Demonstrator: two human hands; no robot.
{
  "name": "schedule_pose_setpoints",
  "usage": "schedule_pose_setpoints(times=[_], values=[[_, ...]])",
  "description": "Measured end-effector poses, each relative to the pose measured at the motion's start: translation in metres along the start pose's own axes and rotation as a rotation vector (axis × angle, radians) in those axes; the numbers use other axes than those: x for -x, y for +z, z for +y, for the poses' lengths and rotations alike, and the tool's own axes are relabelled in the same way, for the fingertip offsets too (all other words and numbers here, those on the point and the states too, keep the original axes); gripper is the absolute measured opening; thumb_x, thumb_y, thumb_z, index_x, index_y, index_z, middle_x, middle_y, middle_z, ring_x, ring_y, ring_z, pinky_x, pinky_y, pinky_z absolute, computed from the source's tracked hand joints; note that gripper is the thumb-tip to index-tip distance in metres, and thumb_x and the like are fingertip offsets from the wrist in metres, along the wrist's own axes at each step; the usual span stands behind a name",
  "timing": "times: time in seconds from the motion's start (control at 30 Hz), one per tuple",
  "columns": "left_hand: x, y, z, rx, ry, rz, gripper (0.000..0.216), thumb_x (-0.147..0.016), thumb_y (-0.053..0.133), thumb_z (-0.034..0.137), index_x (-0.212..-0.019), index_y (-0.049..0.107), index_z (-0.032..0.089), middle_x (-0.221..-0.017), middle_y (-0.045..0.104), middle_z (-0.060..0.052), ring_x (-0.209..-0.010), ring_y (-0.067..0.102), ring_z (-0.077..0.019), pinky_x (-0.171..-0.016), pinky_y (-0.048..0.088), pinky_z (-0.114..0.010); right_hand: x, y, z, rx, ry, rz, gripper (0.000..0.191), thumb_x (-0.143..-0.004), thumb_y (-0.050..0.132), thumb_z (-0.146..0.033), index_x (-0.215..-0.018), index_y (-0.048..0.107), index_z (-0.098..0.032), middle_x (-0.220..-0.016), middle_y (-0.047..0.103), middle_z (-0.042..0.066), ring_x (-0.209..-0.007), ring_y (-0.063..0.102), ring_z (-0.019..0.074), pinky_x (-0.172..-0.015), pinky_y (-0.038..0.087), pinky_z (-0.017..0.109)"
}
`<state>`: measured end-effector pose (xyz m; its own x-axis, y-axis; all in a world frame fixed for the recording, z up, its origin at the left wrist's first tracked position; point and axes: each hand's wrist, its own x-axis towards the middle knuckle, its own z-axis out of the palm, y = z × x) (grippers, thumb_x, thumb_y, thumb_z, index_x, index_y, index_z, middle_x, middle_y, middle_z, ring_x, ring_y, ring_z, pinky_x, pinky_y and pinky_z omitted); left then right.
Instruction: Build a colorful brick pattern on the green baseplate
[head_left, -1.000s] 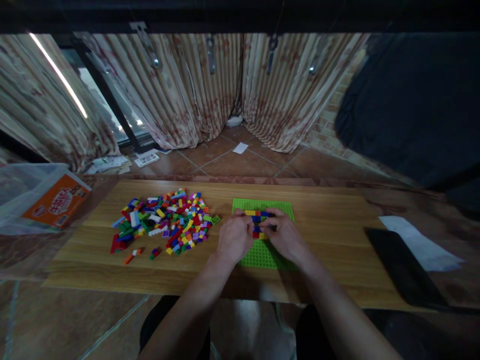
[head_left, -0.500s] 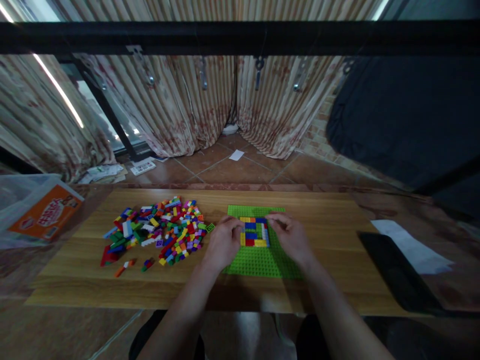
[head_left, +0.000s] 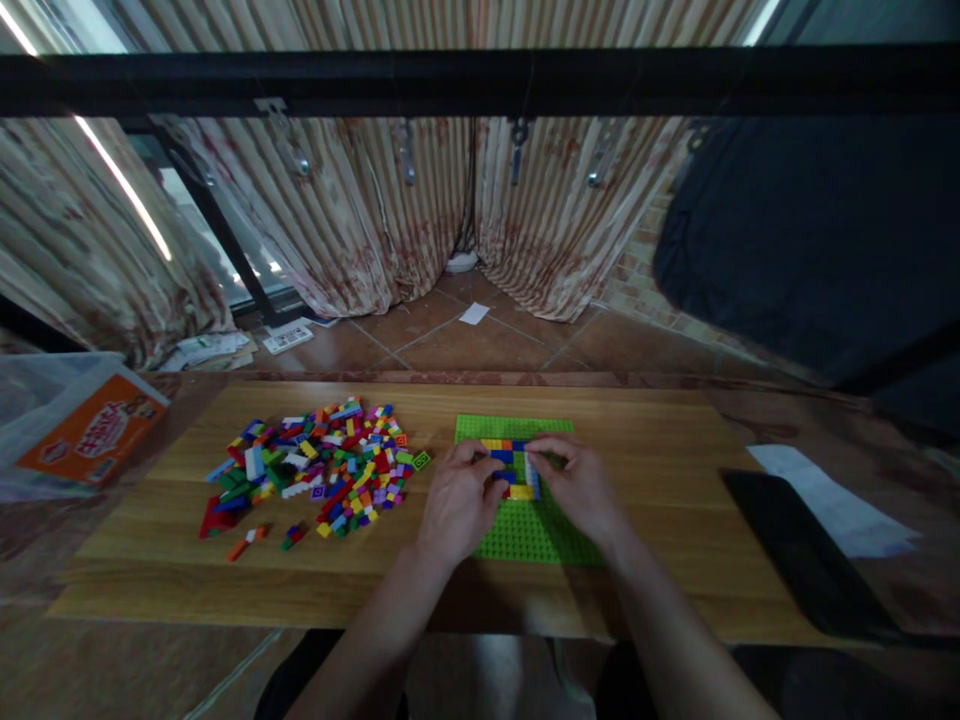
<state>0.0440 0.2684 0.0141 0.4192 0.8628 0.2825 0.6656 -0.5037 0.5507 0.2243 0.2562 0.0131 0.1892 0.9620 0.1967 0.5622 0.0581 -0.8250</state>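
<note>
A green studded baseplate point(head_left: 536, 540) lies on the wooden table, with a low rectangle of toy bricks point(head_left: 521, 492) in yellow, blue, red, orange and white near its middle. My left hand point(head_left: 459, 505) is at the left side of that rectangle, thumb and fingers curled over its edge and covering the bricks there. Over the upper right corner, my right hand point(head_left: 581, 490) has its fingertips pinched together beside the white bricks. Whatever either hand grips is hidden by the fingers or too small to make out.
Left of the baseplate spreads a pile of loose bricks point(head_left: 322, 460), with a green brick point(head_left: 421, 460) at its right edge. A plastic bag with an orange label point(head_left: 94, 430) stands far left. At the table's right end are a black tray-like object point(head_left: 802, 550) and white paper point(head_left: 832, 500).
My left hand has moved right, over the left edge of the brick rectangle. My right hand has shifted slightly left, onto its upper right corner. The view has tipped a little.
</note>
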Motion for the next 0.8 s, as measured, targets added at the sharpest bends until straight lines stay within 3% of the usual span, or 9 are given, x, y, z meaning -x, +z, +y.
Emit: schedule_pose_setpoints(times=[0.13, 0.37, 0.8], values=[[0.009, -0.003, 0.005, -0.079, -0.015, 0.004, 0.021, -0.085, 0.063, 0.02, -0.106, 0.068, 0.021, -0.115, 0.059, -0.007, -0.106, 0.056, -0.0238, -0.097, 0.048, -0.043, 0.009, 0.003, -0.004, 0.118, -0.06, -0.061, 0.019, -0.083, 0.057, -0.025, -0.084, 0.075, -0.023, -0.112, 0.066, 0.008, -0.104, 0.061, 0.0214, -0.096, 0.046, 0.04], [0.033, 0.003, 0.024, -0.301, -0.091, -0.097, 0.039, -0.09, 0.054, 0.028, -0.128, 0.058, 0.019, -0.133, 0.054, -0.015, -0.118, 0.05, -0.0328, -0.098, 0.044, -0.052, 0.03, 0.008, -0.017, 0.442, -0.238, -0.173, 0.034, -0.088, 0.045, -0.014, -0.098, 0.076, -0.024, -0.12, 0.065, 0.01, -0.113, 0.054, 0.0254, -0.097, 0.044, 0.044], [0.031, 0.007, 0.035, -0.349, -0.197, -0.233, 0.049, -0.091, 0.044, 0.026, -0.137, 0.051, 0.014, -0.142, 0.049, -0.02, -0.126, 0.046, -0.0365, -0.103, 0.038, -0.056, 0.043, 0.014, -0.017, 0.641, -0.212, -0.184, 0.051, -0.08, 0.044, -0.003, -0.118, 0.069, -0.027, -0.133, 0.06, 0.01, -0.12, 0.051, 0.0285, -0.095, 0.042, 0.043]])
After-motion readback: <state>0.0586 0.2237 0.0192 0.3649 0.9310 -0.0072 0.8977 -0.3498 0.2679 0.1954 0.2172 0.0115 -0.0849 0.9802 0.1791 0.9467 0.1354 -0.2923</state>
